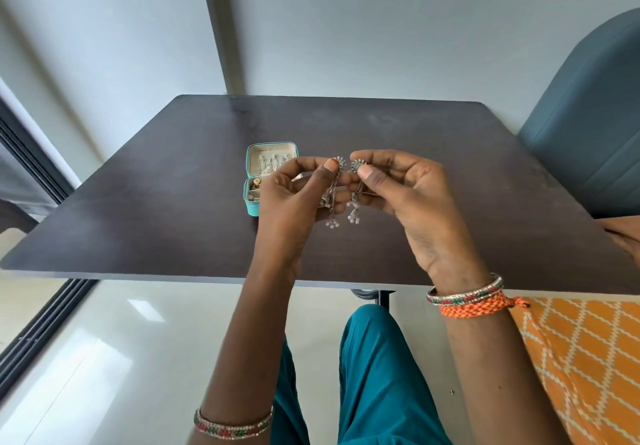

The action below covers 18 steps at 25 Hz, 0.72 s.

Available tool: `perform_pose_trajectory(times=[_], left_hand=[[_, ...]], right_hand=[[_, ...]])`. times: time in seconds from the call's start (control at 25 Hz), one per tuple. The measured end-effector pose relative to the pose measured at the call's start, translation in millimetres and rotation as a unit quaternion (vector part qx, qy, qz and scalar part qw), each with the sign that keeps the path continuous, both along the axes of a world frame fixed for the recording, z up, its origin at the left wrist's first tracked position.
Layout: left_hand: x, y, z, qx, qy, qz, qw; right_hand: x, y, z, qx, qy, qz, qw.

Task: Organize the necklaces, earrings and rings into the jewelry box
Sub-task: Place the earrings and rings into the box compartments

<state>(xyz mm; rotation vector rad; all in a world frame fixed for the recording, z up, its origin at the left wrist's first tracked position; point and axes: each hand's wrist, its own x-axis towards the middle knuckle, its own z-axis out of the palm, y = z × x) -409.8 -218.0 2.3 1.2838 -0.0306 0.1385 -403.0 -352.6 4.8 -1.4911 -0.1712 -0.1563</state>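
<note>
- Jewelry box (254, 202): a small teal case that lies open on the dark bench (138, 202), left of the hands, its lid tipped back; the left hand covers its right side.
- The pale lining of the lid shows thin silvery pieces; too small to tell what they are. The lower tray holds a few small gold-toned items.
- Left hand (294, 198): raised above the bench, thumb and forefinger pinching the round top of the left earring (341, 164), whose chain and bead cluster hang down.
- Right hand (401, 188): raised beside the left, thumb and forefinger pinching the round top of the right earring (356, 167), which dangles the same way.
- The two earring tops sit just beside each other, between the hands, above the middle of the bench.
- Each wrist wears a beaded bangle (465, 294); the right also has an orange braided cord (478, 306).
- A blue-grey chair (588, 125) stands at the bench's right side.
</note>
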Motion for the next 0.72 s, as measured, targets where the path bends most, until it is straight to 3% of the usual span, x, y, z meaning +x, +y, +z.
perform_pose_trajectory(times=[0.2, 0.4, 0.72], left_hand=[[-1.2, 1.3, 1.4, 0.02, -0.025, -0.014, 0.999], [-1.5, -0.5, -2.5, -0.01, 0.014, 0.013, 1.0], [-9.4, -2.0, -4.7, -0.061, 0.035, 0.032, 0.997]], right_hand=[[-3.9, -0.6, 6.9, 0.013, 0.008, 0.005, 1.0], [-4.6, 2.3, 1.6, 0.012, 0.032, -0.002, 0.999], [-4.8, -0.4, -12.8, 0.113, 0.094, 0.037, 0.988]])
